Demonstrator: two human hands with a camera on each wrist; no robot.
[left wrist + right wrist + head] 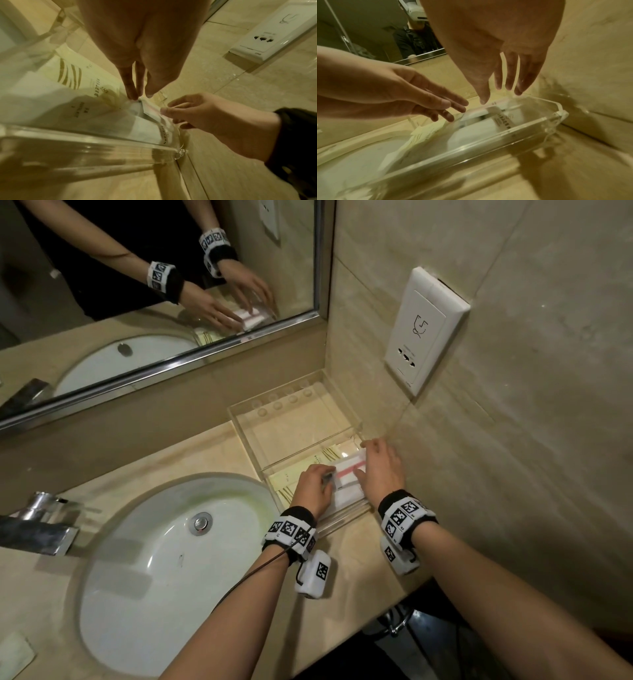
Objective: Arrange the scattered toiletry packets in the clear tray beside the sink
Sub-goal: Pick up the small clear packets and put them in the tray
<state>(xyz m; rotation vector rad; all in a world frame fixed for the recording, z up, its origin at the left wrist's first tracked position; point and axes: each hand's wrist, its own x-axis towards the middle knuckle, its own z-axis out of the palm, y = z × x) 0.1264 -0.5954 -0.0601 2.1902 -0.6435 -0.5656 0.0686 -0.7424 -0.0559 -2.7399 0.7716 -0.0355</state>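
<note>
A clear acrylic tray [246, 440] stands on the counter between the sink and the side wall. Cream packets with gold stripes [291, 477] lie flat in its near half. On top of them lies a white packet with a pink stripe [347, 472]. My left hand [327, 477] touches the left end of that packet with straight fingers, and my right hand [363, 460] touches its right end with thumb and extended fingers. The left wrist view shows the left hand [139, 96], right hand [169, 109], striped packet [150, 109], cream packets [73, 75] and the tray's near wall [85, 142]. The right wrist view shows the right hand [500, 94] and left hand [453, 109] over the tray [471, 146].
The white sink [164, 559] and chrome faucet [41, 522] lie to the left of the tray. A mirror [137, 285] runs along the back. A wall socket [424, 326] sits on the tiled side wall right of the tray. Bare counter [359, 559] shows in front.
</note>
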